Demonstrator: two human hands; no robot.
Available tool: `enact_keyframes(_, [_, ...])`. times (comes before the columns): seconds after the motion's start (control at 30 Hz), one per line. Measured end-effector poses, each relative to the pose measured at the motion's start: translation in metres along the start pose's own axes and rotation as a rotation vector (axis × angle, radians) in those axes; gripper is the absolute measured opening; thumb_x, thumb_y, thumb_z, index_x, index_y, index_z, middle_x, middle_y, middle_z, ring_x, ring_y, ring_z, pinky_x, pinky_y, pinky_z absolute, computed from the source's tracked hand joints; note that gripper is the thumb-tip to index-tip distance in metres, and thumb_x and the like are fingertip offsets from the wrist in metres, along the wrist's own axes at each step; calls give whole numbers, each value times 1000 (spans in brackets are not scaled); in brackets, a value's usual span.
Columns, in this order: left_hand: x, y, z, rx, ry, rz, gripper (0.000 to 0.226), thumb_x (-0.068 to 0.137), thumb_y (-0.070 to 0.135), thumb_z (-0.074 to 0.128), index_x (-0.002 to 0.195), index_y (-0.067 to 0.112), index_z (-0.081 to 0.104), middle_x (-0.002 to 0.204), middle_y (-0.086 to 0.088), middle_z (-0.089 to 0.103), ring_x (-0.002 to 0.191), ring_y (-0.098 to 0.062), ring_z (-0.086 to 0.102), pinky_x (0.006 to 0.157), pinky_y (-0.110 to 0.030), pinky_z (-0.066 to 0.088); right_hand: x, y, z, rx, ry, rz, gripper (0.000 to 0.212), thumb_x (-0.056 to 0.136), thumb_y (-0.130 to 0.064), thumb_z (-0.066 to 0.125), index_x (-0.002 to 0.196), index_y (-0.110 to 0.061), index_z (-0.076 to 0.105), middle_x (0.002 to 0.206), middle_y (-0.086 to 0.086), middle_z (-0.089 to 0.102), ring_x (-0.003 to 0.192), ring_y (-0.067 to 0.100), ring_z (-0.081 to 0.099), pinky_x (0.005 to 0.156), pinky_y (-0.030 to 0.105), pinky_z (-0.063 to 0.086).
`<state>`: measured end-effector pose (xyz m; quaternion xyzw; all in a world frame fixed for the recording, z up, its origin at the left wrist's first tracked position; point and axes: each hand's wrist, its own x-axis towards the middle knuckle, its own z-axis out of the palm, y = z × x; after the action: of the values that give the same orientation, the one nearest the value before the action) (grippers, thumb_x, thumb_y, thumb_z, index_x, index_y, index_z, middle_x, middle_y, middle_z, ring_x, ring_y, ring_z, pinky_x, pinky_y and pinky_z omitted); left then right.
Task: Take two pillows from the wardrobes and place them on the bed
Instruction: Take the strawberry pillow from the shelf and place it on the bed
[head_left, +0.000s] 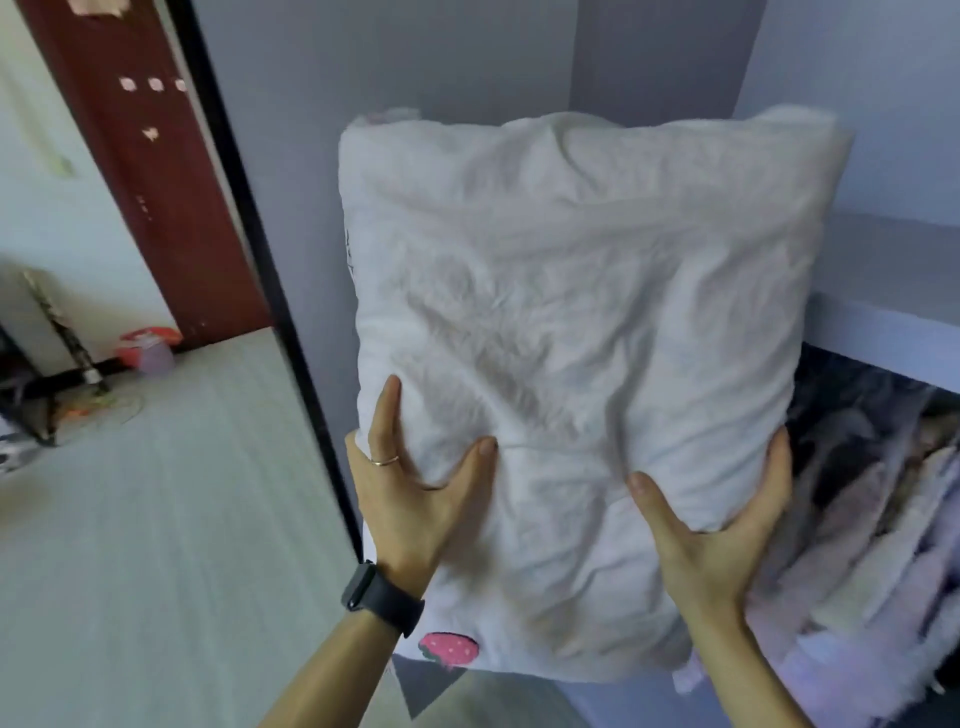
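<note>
While blurred at the far left edge of the frame, dark clutter on a pale floor (156, 519), with a small pink-and-red container (148, 348) standing near the base of a dark red door (150, 171). Small pale stickers dotted over the door's face at upper left. Next rightward, a black vertical edge (270, 291) running from the top of the frame down toward the centre, bordering a grey wardrobe (467, 52) interior.

Centre frame filled by a white, wrinkled pillow (571, 312), held upright in front of the wardrobe opening, top edge at upper centre, bottom edge near lower centre. A pink strawberry patch (449, 648) visible at the pillow's lower left corner.

Left hand (410, 488) clamped on the pillow's lower left side, thumb pressed into the front fabric, fingers lying along the edge; a thin ring (384, 460) on one finger and a black wristband (382, 597) on the wrist. Right hand (722, 525) clamped on the lower right side, thumb on the front, fingers wrapped round the edge. Hands well apart, pillow between them.

At right, a grey shelf (893, 322) behind the pillow, and below it, at lower right, folded pale and lilac clothes (857, 545) stacked in the compartment.
</note>
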<state>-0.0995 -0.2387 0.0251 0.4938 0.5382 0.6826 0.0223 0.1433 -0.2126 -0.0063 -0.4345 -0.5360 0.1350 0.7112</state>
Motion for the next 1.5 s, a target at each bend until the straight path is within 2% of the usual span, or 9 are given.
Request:
enact_keyframes(0.3, [-14, -14, -147, 366, 333, 134, 92, 73, 57, 78, 147, 18, 39, 142, 38, 33, 128, 11, 36, 104, -8, 30, -67, -30, 106, 299, -328, 20, 114, 69, -54, 87, 158, -35, 20, 164, -19, 26, 152, 15, 30, 122, 41, 31])
enact_keyframes(0.47, [-35, -8, -220, 530, 560, 141, 88, 79, 56, 74, 147, 13, 39, 141, 33, 36, 130, 7, 36, 107, -11, 28, -104, -67, 153, 431, -498, -80, 114, 69, -51, 89, 157, -30, 21, 156, -28, 28, 146, 5, 34, 117, 21, 31])
enact_keyframes(0.67, [-68, -5, -305, 666, 809, 32, 90, 80, 61, 71, 151, 22, 32, 146, 19, 35, 138, -8, 37, 115, -28, 31, -154, -124, 206, 538, -721, -135, 109, 69, -52, 87, 154, -17, 29, 140, -14, 39, 134, 2, 41, 112, 23, 34])
enact_keyframes(0.73, [-72, -5, -332, 712, 878, -1, 90, 80, 62, 71, 151, 23, 32, 147, 9, 37, 140, -13, 37, 117, -35, 32, -169, -144, 228, 587, -787, -159, 107, 70, -51, 87, 154, -15, 31, 141, -23, 37, 133, -2, 39, 111, 21, 33])
enact_keyframes(0.97, [-45, -23, -421, 884, 936, -71, 90, 80, 52, 77, 151, 21, 33, 152, -6, 40, 137, -13, 37, 115, -28, 32, -221, -192, 331, 651, -963, -104, 108, 69, -52, 89, 156, -26, 29, 133, -19, 42, 123, -3, 43, 107, 22, 38])
enact_keyframes(1.03, [-26, -32, -441, 872, 943, -130, 93, 77, 59, 76, 151, 28, 30, 153, -3, 39, 133, -5, 35, 108, -14, 31, -234, -202, 364, 662, -992, -77, 109, 69, -53, 89, 156, -30, 28, 133, -23, 42, 124, -3, 43, 107, 18, 36])
enact_keyframes(1.17, [7, -58, -475, 850, 905, -189, 99, 72, 63, 78, 151, 37, 25, 153, 6, 36, 130, 4, 32, 106, -13, 31, -254, -213, 426, 674, -988, -80, 108, 69, -54, 88, 156, -33, 27, 136, -41, 34, 126, -8, 40, 105, 8, 30])
enact_keyframes(1.3, [39, -89, -500, 804, 837, -230, 106, 63, 65, 82, 150, 38, 29, 141, 27, 31, 125, 24, 22, 99, 6, 20, -264, -216, 480, 670, -1002, -69, 108, 69, -54, 88, 156, -31, 28, 137, -43, 33, 127, -9, 40, 104, 6, 30])
enact_keyframes(1.5, [84, -153, -531, 796, 867, -291, 111, 57, 67, 84, 149, 38, 29, 141, 13, 34, 123, 9, 31, 94, 9, 19, -288, -210, 574, 687, -1064, -26, 107, 69, -53, 89, 155, -33, 29, 137, -44, 34, 130, -10, 40, 104, 4, 30])
